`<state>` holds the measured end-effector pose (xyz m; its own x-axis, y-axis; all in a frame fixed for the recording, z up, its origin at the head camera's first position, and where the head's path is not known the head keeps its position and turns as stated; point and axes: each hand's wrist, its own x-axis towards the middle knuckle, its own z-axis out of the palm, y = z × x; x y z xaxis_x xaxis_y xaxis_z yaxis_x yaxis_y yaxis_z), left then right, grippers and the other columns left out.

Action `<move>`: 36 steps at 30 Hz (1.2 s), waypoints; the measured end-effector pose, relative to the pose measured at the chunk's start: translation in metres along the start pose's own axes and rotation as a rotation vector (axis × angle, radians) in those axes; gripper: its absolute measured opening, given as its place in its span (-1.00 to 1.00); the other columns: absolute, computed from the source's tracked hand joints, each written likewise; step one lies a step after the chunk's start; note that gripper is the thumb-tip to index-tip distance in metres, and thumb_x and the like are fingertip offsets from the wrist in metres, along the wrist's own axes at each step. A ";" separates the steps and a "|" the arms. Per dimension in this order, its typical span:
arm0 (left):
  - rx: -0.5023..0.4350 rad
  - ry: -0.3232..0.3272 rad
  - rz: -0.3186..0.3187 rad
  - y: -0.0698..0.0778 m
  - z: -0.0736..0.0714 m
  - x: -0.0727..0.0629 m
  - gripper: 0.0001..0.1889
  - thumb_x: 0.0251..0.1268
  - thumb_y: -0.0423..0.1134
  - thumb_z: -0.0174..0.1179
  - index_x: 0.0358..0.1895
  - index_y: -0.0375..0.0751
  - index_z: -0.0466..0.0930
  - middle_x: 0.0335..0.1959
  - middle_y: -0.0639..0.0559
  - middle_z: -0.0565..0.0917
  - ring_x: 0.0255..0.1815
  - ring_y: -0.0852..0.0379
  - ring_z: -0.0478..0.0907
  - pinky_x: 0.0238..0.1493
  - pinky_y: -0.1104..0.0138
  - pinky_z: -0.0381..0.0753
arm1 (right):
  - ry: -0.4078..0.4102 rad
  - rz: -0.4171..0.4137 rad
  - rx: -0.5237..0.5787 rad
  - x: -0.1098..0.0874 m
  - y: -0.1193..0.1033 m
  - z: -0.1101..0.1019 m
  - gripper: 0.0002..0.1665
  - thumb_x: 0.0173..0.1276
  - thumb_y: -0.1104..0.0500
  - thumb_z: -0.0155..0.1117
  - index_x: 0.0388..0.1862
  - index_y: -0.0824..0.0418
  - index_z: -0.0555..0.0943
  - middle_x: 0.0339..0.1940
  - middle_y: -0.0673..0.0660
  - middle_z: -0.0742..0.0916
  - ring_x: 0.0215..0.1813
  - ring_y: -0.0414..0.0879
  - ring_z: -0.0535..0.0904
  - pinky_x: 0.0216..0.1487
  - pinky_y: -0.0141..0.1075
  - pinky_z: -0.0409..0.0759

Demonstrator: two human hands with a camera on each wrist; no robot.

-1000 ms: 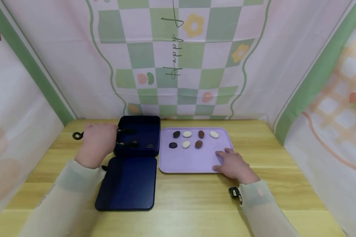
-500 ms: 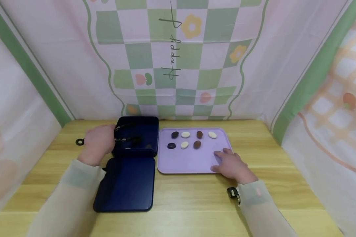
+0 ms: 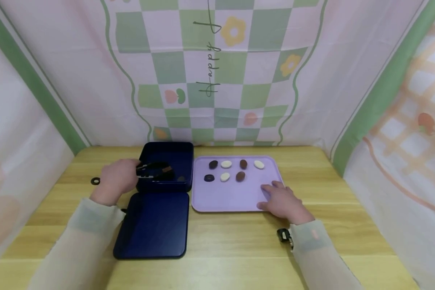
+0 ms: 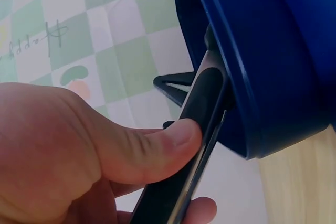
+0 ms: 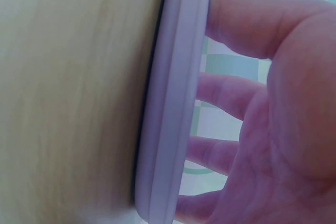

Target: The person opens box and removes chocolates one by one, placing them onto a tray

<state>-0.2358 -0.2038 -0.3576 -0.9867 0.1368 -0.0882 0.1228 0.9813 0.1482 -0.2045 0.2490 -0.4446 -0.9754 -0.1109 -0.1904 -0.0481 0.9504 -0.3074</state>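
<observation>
Tongs [image 4: 202, 98] have narrowed since the earlier frame, and the left hand [image 3: 119, 177] sits slightly lower. Right of centre is the tray [image 3: 224, 199], at its lower right the right hand [image 3: 284, 203] rests, fingers spread, gripping nothing. Left of centre stands the box [image 3: 166, 186], with the lid [image 3: 156, 225] below. The left hand grips the tongs, their tips inside the box. Seven sweets [image 3: 225, 177] lie on the tray; near the tips is one dark piece [image 3: 181, 178]. Whether the tips hold another, I cannot tell; weak or crooked squeezing could make it slip.
</observation>
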 end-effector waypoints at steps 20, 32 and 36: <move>-0.157 -0.023 0.003 -0.008 0.016 0.008 -0.42 0.33 -0.37 0.22 0.40 -0.44 0.36 0.29 -0.40 0.45 0.22 -0.42 0.41 0.10 -0.20 0.44 | -0.003 0.001 0.001 0.003 0.002 0.001 -0.11 0.31 -0.16 0.35 0.50 0.23 0.36 0.51 0.49 0.19 0.38 0.68 0.02 0.06 0.62 0.06; -0.266 0.063 0.031 0.007 0.020 0.012 -0.39 0.39 -0.31 0.19 0.44 -0.43 0.28 0.36 -0.32 0.42 0.32 -0.36 0.34 0.25 -0.16 0.32 | -0.007 0.002 0.004 0.003 0.002 0.000 -0.10 0.30 -0.17 0.35 0.50 0.23 0.36 0.51 0.48 0.19 0.38 0.68 0.03 0.03 0.64 0.06; -0.283 0.070 0.048 0.023 0.016 0.013 -0.40 0.41 -0.33 0.18 0.46 -0.42 0.28 0.37 -0.30 0.42 0.33 -0.31 0.35 0.27 -0.13 0.32 | -0.006 -0.001 0.002 0.002 0.001 0.000 -0.10 0.30 -0.17 0.35 0.50 0.23 0.37 0.51 0.48 0.20 0.37 0.68 0.04 0.02 0.64 0.06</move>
<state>-0.2445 -0.1775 -0.3713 -0.9866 0.1632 -0.0075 0.1450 0.8959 0.4200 -0.2068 0.2497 -0.4451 -0.9741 -0.1135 -0.1957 -0.0485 0.9498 -0.3092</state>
